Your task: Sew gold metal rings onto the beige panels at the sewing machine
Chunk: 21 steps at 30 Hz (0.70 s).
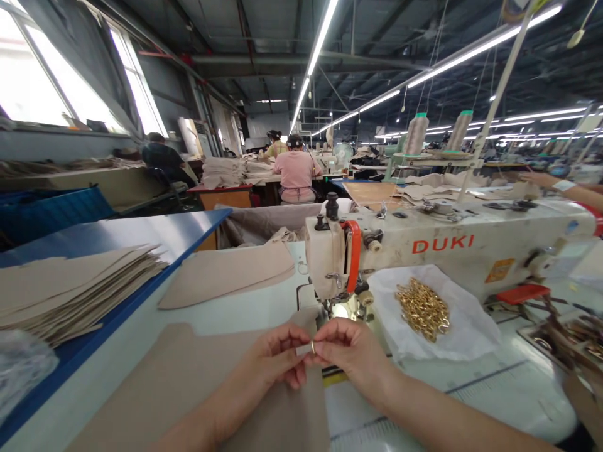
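My left hand [282,355] is closed in a pinch on a short pale strip [304,349]. Against it, my right hand [346,351] pinches a small gold metal ring [313,346], seen nearly edge-on. Whether the strip passes through the ring is too small to tell. Both hands meet just in front of the needle area of a white sewing machine [391,245]. Under my left hand lies a large beige fabric panel [198,370]. To the right, a pile of gold metal rings or clasps [423,307] rests on a white sheet [471,333].
Another beige panel [230,270] lies behind on the table. A stack of beige pieces [80,282] sits on the blue-edged table at left, beside clear plastic [23,370]. Thread cones [416,135] stand behind the machine. Co-workers sit farther back; another person's arm [546,181] reaches in at right.
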Each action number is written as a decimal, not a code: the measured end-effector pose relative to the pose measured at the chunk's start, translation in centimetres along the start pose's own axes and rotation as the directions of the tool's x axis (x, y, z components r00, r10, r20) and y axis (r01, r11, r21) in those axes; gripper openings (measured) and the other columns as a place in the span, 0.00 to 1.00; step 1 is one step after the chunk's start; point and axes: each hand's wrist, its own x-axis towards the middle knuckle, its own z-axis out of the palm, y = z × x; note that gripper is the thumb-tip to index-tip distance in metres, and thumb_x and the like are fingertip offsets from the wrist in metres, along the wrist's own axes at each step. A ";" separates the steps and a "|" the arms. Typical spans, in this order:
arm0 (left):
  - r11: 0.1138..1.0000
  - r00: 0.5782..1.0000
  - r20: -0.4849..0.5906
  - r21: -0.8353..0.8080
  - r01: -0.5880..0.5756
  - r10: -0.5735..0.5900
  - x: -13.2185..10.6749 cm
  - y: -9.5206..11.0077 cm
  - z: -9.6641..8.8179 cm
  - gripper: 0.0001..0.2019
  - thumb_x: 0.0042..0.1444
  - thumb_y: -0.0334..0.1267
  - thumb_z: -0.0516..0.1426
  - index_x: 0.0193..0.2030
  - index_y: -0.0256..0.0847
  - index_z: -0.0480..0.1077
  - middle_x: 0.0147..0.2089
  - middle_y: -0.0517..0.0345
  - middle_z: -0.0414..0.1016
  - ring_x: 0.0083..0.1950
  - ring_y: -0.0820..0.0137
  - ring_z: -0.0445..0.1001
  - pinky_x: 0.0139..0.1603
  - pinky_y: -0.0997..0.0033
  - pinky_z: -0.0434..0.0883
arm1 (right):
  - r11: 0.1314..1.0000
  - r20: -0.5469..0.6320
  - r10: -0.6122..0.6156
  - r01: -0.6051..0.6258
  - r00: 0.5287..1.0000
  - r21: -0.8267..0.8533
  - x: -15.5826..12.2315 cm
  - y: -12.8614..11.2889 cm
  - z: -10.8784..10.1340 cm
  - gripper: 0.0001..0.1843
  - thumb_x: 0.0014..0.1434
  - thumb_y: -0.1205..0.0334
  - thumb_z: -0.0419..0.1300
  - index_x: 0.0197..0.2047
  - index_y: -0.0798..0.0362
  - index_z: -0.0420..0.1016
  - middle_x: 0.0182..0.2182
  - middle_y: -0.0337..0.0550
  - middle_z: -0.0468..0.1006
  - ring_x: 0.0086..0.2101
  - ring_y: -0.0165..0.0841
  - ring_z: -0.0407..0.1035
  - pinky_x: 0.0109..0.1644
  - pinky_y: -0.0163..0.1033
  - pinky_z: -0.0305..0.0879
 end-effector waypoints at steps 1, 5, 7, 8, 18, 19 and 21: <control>1.000 1.000 -0.005 -0.001 0.006 -0.006 0.0 0.1 0.1 0.21 0.39 0.50 0.69 0.33 0.38 0.69 0.23 0.64 0.74 0.21 0.77 0.69 0.24 0.76 0.65 | 1.000 -0.001 0.010 -0.010 1.000 0.008 0.0 0.1 0.0 0.24 0.38 0.44 0.73 0.28 0.54 0.73 0.23 0.37 0.77 0.29 0.35 0.76 0.37 0.39 0.71; 0.999 0.999 -0.017 0.031 0.036 -0.036 -0.5 0.8 0.4 0.17 0.39 0.45 0.68 0.29 0.37 0.69 0.23 0.62 0.73 0.23 0.76 0.68 0.26 0.76 0.65 | 0.999 0.038 0.050 -0.051 0.998 0.014 -0.1 0.3 -0.1 0.24 0.36 0.45 0.73 0.28 0.53 0.72 0.24 0.36 0.77 0.28 0.33 0.74 0.37 0.39 0.70; 0.997 0.999 -0.013 0.063 0.039 -0.038 -0.7 1.0 0.5 0.14 0.40 0.44 0.66 0.29 0.37 0.69 0.24 0.61 0.74 0.25 0.74 0.70 0.29 0.74 0.66 | 0.999 0.072 0.043 -0.043 0.996 -0.007 -0.3 0.2 -0.1 0.23 0.38 0.45 0.73 0.29 0.53 0.72 0.24 0.36 0.76 0.28 0.32 0.73 0.37 0.38 0.69; 0.995 0.999 -0.007 0.091 0.037 -0.036 -0.8 1.0 0.5 0.13 0.41 0.43 0.65 0.29 0.38 0.69 0.24 0.61 0.74 0.27 0.73 0.70 0.31 0.73 0.67 | 0.999 0.087 0.033 -0.031 0.996 -0.017 -0.4 0.1 0.0 0.22 0.40 0.45 0.72 0.29 0.53 0.71 0.24 0.36 0.76 0.28 0.32 0.73 0.37 0.38 0.68; 0.888 0.980 -0.072 0.440 -0.136 0.186 -0.4 -0.6 -0.4 0.03 0.42 0.34 0.57 0.24 0.39 0.65 0.23 0.66 0.65 0.26 0.73 0.62 0.27 0.73 0.57 | 0.953 0.057 -0.066 0.079 0.996 -0.291 -1.6 -0.1 0.7 0.11 0.45 0.67 0.65 0.32 0.53 0.68 0.25 0.35 0.71 0.27 0.29 0.66 0.32 0.34 0.61; 0.884 0.978 -0.077 0.445 -0.141 0.195 -0.4 -0.7 -0.5 0.03 0.42 0.34 0.57 0.24 0.39 0.66 0.23 0.66 0.64 0.26 0.73 0.62 0.27 0.74 0.57 | 0.954 0.060 -0.072 0.087 0.996 -0.288 -1.5 -0.1 0.7 0.08 0.46 0.68 0.64 0.31 0.53 0.69 0.25 0.35 0.71 0.27 0.29 0.66 0.31 0.34 0.61; 0.887 0.973 -0.080 0.433 -0.160 0.215 -0.3 -0.9 -0.7 0.03 0.42 0.34 0.58 0.24 0.39 0.66 0.23 0.65 0.65 0.27 0.72 0.63 0.27 0.74 0.59 | 0.946 0.053 -0.113 0.123 0.992 -0.300 -1.4 -0.1 0.5 0.04 0.48 0.69 0.61 0.29 0.53 0.70 0.24 0.35 0.70 0.26 0.28 0.64 0.30 0.33 0.59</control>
